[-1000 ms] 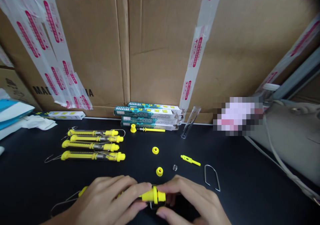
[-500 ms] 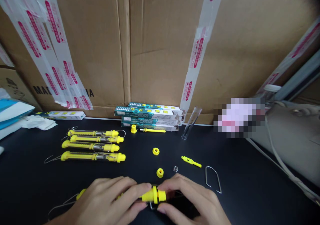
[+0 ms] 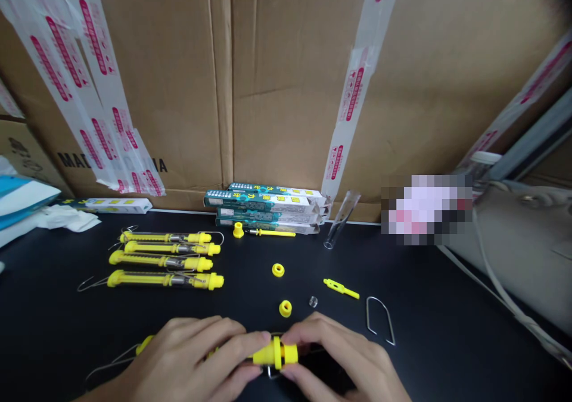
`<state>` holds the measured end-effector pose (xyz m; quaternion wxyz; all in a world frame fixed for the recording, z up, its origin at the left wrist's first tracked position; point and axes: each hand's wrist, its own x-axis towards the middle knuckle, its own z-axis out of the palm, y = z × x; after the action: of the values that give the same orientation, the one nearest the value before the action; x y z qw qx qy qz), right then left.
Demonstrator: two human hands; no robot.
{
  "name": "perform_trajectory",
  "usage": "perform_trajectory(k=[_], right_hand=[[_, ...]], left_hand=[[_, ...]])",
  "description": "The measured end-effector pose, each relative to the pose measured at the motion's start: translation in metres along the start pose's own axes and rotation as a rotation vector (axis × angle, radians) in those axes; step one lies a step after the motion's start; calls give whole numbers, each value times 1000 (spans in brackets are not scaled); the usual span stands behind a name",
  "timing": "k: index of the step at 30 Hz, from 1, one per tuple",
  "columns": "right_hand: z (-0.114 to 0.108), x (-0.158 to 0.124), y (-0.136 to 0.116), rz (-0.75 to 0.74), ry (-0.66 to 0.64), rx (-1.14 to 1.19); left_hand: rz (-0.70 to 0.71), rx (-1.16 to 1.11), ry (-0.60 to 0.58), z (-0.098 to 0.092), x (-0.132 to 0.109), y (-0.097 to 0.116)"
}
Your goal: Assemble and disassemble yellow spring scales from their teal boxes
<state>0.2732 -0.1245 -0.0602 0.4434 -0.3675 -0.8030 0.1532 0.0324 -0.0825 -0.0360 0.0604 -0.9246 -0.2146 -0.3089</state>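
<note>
Near the bottom edge, my left hand point(image 3: 196, 357) is closed around a tubular spring scale, covering most of its body. The scale's yellow end point(image 3: 270, 353) sticks out past my left fingertips. My right hand point(image 3: 346, 357) pinches the yellow end cap point(image 3: 290, 354) between thumb and index finger. A narrow gap shows between the cap and the wider yellow collar beside it. From under my left wrist a thin wire hook point(image 3: 109, 366) extends leftward. Just beyond my hands lie a yellow ring point(image 3: 285, 308) and a small clear piece point(image 3: 313, 301).
Several spring scales point(image 3: 165, 279) lie in a row at left. Printed boxes point(image 3: 268, 202) are stacked before the cardboard point(image 3: 277, 92). Further right are a clear tube point(image 3: 342, 220), a yellow rod point(image 3: 341, 288) and a bent wire point(image 3: 379, 318). Another yellow ring point(image 3: 277, 270) lies mid-table.
Hardly anything differs. Both hands keep their hold on the spring scale, and the right fingers have shifted very slightly at the end cap.
</note>
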Motion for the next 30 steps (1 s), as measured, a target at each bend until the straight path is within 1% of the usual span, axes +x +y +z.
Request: perform_trajectory(k=[3,5,9,12,14,19,22,24,27,30], right_hand=[[-2,1,0,-7,-14,46],[-3,1,0,-19,-14,80],[0,-1,1,4,11,68],[2,-2,3,18,-28,43],[1,-2,4,10,-38,44],[-2,0,1,10,-23,66],[-2,2,0,-5,-27,90],[-1,2,1,-24,-19,91],[-1,-1,2,-39,32,49],[-2,-5,4,11,90,-10]], left_hand=[[-12,-2,-34,1,0,-1],[-8,6,-33,2,1,-1],[12,20,33,-1,4,2],[5,29,81,-3,5,4],[1,35,77,-3,6,5],[-10,20,14,-1,6,3],[-8,13,17,0,4,2],[-12,30,30,0,4,2],[-37,39,61,0,3,2],[-89,51,84,3,-1,2]])
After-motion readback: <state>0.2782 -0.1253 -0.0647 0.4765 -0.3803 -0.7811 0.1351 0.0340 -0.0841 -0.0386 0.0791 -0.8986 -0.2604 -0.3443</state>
